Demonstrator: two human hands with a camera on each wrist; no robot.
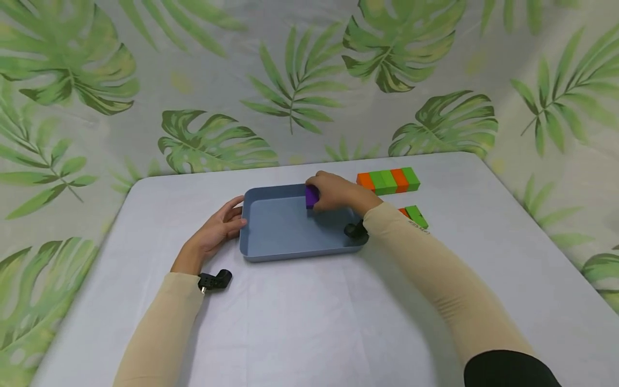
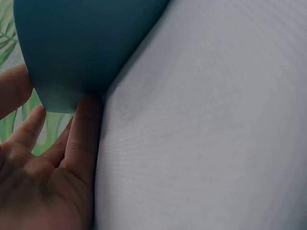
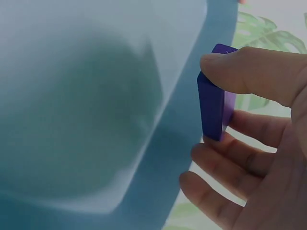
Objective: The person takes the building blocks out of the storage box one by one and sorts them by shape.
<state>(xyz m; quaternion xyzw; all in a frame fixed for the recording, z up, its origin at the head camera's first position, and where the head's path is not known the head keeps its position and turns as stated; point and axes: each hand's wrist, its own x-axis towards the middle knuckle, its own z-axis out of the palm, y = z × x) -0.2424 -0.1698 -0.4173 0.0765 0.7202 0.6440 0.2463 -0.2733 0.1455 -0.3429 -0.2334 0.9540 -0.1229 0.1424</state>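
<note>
A blue-grey rectangular tray [image 1: 282, 228] lies on the white-covered table. My right hand [image 1: 333, 192] pinches a purple block [image 1: 311, 197] over the tray's far side. In the right wrist view the thumb presses one end of the purple block [image 3: 211, 108], with fingers at its other end. The other fingers of that right hand [image 3: 259, 153] are spread below. At the tray's left end my left hand [image 1: 215, 231] touches the side wall with fairly straight fingers. From the left wrist, the fingertips of the left hand [image 2: 55, 167] rest against the tray wall [image 2: 81, 48].
Beyond the right forearm, a row of orange and green blocks [image 1: 387, 181] stands behind the tray's right end. Nearer, more orange and green blocks [image 1: 417, 216] are partly hidden by the right sleeve [image 1: 425, 258]. A leaf-patterned cloth [image 1: 300, 80] hangs behind the table.
</note>
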